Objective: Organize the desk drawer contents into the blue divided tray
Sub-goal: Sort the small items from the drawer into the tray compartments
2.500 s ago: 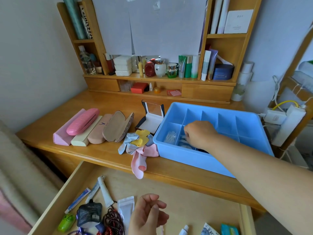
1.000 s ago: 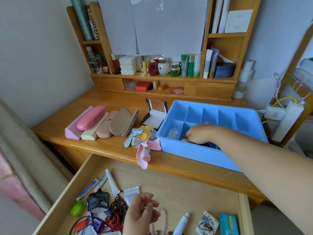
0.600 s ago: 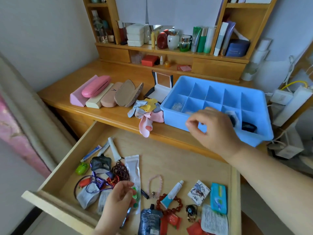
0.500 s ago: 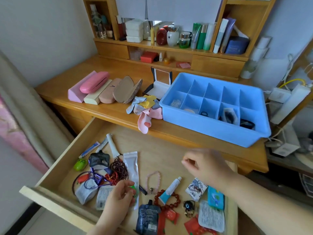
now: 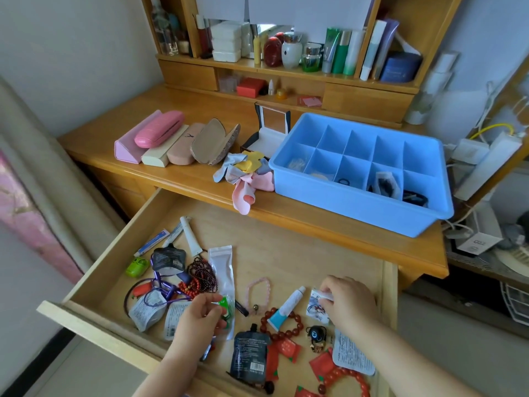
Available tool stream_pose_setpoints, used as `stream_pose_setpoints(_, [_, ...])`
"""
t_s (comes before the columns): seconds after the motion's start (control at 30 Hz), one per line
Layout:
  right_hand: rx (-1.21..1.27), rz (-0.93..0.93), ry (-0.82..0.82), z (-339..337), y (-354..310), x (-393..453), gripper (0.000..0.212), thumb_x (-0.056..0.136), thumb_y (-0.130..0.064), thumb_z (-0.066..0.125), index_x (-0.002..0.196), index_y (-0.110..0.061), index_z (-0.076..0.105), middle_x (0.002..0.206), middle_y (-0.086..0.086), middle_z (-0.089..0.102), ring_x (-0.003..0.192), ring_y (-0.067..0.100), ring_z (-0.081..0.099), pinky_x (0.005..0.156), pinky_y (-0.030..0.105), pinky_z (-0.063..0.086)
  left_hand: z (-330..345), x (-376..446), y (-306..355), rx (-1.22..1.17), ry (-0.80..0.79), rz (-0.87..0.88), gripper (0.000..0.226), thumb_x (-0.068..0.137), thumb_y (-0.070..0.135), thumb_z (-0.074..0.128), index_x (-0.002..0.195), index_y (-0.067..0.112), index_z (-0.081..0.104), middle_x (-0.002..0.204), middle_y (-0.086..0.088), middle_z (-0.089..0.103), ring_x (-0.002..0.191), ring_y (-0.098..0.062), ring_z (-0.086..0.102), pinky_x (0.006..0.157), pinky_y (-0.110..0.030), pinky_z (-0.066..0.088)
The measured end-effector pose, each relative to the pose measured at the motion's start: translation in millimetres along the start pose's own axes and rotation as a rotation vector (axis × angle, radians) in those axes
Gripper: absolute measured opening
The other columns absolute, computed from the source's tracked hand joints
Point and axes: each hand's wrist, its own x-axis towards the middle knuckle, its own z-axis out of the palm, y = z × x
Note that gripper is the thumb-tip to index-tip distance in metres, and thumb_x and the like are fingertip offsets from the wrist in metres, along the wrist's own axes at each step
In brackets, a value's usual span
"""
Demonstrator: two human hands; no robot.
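The open drawer [image 5: 286,253] fills the lower half of the view, and both hands are inside it. The left hand [image 5: 200,316], at about 7 o'clock, pinches a small green packet [image 5: 226,306] between thumb and fingers, over the lower end of a clear zip bag [image 5: 223,270]. The right hand [image 5: 347,303], at about 5 o'clock, has its fingers curled and pinches the upper edge of a small printed card [image 5: 316,309] with white and blue drawing. Just at 9 o'clock from this card lies a white tube with blue end [image 5: 286,308], which rests across a red bead bracelet [image 5: 282,325]. A pink bead bracelet [image 5: 257,290] lies between the tube and the zip bag. A black pouch [image 5: 250,356] is at 6 o'clock near the front edge of the drawer. In the left part of the drawer there is a heap of dark beads, purple cord and small packets.

The blue divided tray [image 5: 357,207] stands on the bench [image 5: 186,179] at about 2 o'clock, well apart from both hands. Its front row of compartments holds some small things: a clear one at the left end, and dark ones toward the right; I cannot tell what they are. At 9 o'clock from the tray, touching it, is a heap of cloths [image 5: 246,173] in pink, grey and yellow. Farther to 10 o'clock a row of glasses cases [image 5: 177,138] lies on the bench.
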Motion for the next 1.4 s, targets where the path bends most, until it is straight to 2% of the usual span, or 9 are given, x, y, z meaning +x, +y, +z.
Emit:
stream_pose_setpoints(0.13, [0.450,-0.124,0.127,-60,-18,3,0.022,0.086,-0.027,0.064,0.104,-0.036,0.056,0.095,-0.025,0.058,0.081,-0.004,0.056,0.065,0.008,0.040,-3,5,-3,-0.068,0.001,-0.013,0.016,0.092,-0.003,0.051,0.096,0.009,0.059,0.082,-0.018,0.066,0.062,-0.024,0.060,0.059,-0.035,0.055])
stream_pose_setpoints(0.2, [0.630,-0.222,0.360,-113,-27,14,0.027,0.083,-0.029,0.066,0.103,-0.041,0.054,0.095,-0.033,0.059,0.080,-0.008,0.059,0.065,0.004,0.042,-3,10,-3,-0.104,-0.002,-0.023,0.015,0.091,-0.007,0.050,0.096,0.005,0.058,0.079,-0.019,0.065,0.060,-0.025,0.058,0.057,-0.036,0.052])
stream_pose_setpoints(0.33, [0.529,-0.178,0.737,-203,-20,74,0.021,0.082,-0.023,0.063,0.092,-0.036,0.050,0.089,-0.022,0.061,0.071,0.008,0.060,0.063,0.030,0.050,0,13,-1,-0.101,-0.015,-0.047,0.014,0.089,-0.005,0.055,0.094,0.008,0.060,0.075,-0.016,0.069,0.060,-0.026,0.062,0.056,-0.034,0.053])
stream_pose_setpoints(0.53, [0.094,-0.036,0.389,-211,-16,168,0.012,0.085,-0.010,0.062,0.095,-0.016,0.057,0.100,0.009,0.061,0.085,0.029,0.054,0.068,0.035,0.045,1,12,0,-0.111,-0.024,-0.028,0.013,0.087,-0.007,0.056,0.093,0.004,0.060,0.072,-0.016,0.070,0.060,-0.027,0.062,0.060,-0.035,0.050])
stream_pose_setpoints(0.8, [0.036,0.010,0.295,-193,-14,195,0.025,0.082,-0.006,0.060,0.070,-0.023,0.047,0.081,0.000,0.056,0.082,0.026,0.053,0.058,0.029,0.034,2,11,4,-0.154,-0.078,0.000,0.013,0.087,-0.014,0.050,0.094,-0.005,0.056,0.077,-0.027,0.064,0.064,-0.030,0.057,0.066,-0.037,0.045])
stream_pose_setpoints(1.13, [-0.446,-0.026,0.291,-183,-17,187,0.021,0.093,-0.026,0.051,0.095,-0.014,0.068,0.105,0.004,0.059,0.105,0.027,0.047,0.084,0.035,0.039,3,14,-1,-0.124,-0.047,-0.031,0.015,0.089,-0.010,0.050,0.094,0.002,0.058,0.075,-0.018,0.067,0.055,-0.024,0.059,0.056,-0.033,0.051])
stream_pose_setpoints(1.23, [-0.323,-0.069,0.371,-190,-25,169,0.026,0.095,-0.026,0.050,0.105,-0.011,0.069,0.111,0.008,0.059,0.109,0.030,0.046,0.086,0.037,0.039,0,16,-6,-0.097,-0.032,-0.020,0.016,0.090,-0.008,0.050,0.094,0.005,0.058,0.074,-0.014,0.068,0.054,-0.020,0.059,0.057,-0.034,0.052])
stream_pose_setpoints(1.33, [-0.023,-0.347,0.652,-169,-37,122,0.017,0.088,-0.017,0.056,0.088,-0.010,0.072,0.089,0.008,0.065,0.089,0.031,0.054,0.068,0.035,0.044,-1,17,-11,-0.077,-0.027,-0.030,0.016,0.090,-0.003,0.053,0.094,0.011,0.060,0.075,-0.012,0.069,0.057,-0.019,0.063,0.062,-0.038,0.054])
stream_pose_setpoints(1.4, [0.085,-0.517,0.590,-135,-43,82,0.015,0.084,-0.018,0.057,0.078,-0.014,0.070,0.075,0.001,0.063,0.074,0.023,0.056,0.058,0.032,0.045,-1,17,-14,-0.062,-0.027,-0.023,0.016,0.090,0.000,0.054,0.094,0.014,0.061,0.074,-0.009,0.070,0.056,-0.016,0.065,0.061,-0.036,0.056])
